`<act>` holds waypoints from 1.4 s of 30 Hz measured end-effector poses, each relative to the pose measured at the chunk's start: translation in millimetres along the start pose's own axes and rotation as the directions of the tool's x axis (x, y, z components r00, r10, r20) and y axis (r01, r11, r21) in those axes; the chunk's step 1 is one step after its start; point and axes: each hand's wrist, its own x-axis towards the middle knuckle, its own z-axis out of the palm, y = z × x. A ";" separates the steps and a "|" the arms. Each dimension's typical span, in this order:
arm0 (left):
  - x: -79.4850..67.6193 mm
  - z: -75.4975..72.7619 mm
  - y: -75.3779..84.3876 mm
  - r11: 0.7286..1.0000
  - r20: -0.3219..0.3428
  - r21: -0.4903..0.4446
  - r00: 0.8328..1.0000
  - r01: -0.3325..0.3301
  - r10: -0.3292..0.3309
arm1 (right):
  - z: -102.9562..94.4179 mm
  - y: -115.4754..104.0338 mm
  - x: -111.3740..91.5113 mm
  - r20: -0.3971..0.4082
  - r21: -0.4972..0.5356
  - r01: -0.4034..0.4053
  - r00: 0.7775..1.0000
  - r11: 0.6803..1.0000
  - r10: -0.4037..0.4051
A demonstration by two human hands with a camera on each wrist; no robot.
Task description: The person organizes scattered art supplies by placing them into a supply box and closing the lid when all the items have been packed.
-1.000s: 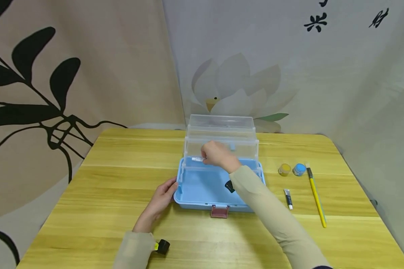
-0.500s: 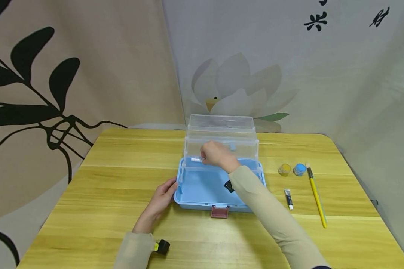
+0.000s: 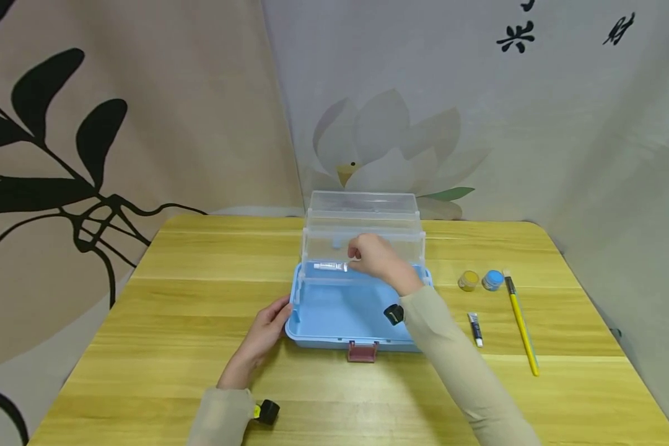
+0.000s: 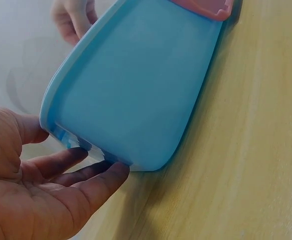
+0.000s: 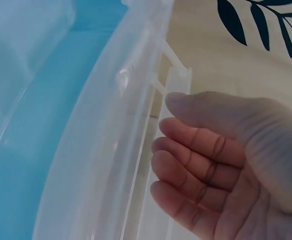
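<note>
At far left, one print of black leaves covers the cloth behind the worktop. Two pale sleeves reach in, each with one black wrist block: the left block sits low, beside its cuff. The left hand grips the left end of the single blue box, thumb at the rim and fingers against the end wall.

The box stands in the middle with one raised, clear stepped upper part at its back and one reddish latch at its front. One white tube lies toward the left of that upper part; I cannot tell which tier bears it. Just right of the tube, the right hand has loosely curled fingers and holds nothing; the right block hangs over the box.

Further right are two jars, one yellow jar and one blue jar, set close together. One small dark tube lies nearer the front. Rightmost is one yellow-handled brush, bristles pointing away, with a thin pale strip alongside that I cannot identify.
</note>
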 end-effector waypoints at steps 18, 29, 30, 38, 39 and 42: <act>-0.2 0.8 0.0 1.000 0.004 0.005 1.000 -0.010 0.010 | -19.7 53.8 -75.6 -0.226 0.033 -0.109 0.967 0.993 0.114; 2.1 3.3 -1.9 1.000 -0.010 0.013 1.000 0.005 -0.005 | -22.0 100.4 -126.4 -0.233 0.058 -0.224 0.945 0.973 0.231; 1.9 3.3 -2.0 1.000 -0.009 0.012 1.000 0.005 -0.005 | -20.6 103.8 -130.8 -0.229 0.058 -0.233 0.943 0.971 0.240; 1.3 2.8 -1.5 1.000 -0.004 0.003 1.000 0.007 -0.007 | -10.0 126.8 -160.4 -0.183 0.039 -0.341 0.922 0.939 0.343; 1.3 2.8 -1.6 1.000 -0.004 0.002 1.000 0.006 -0.006 | -8.8 129.1 -163.0 -0.174 0.036 -0.354 0.919 0.934 0.355; 1.6 2.7 -1.9 1.000 -0.005 -0.001 1.000 0.007 -0.007 | -5.7 135.5 -170.4 -0.150 0.029 -0.377 0.914 0.926 0.377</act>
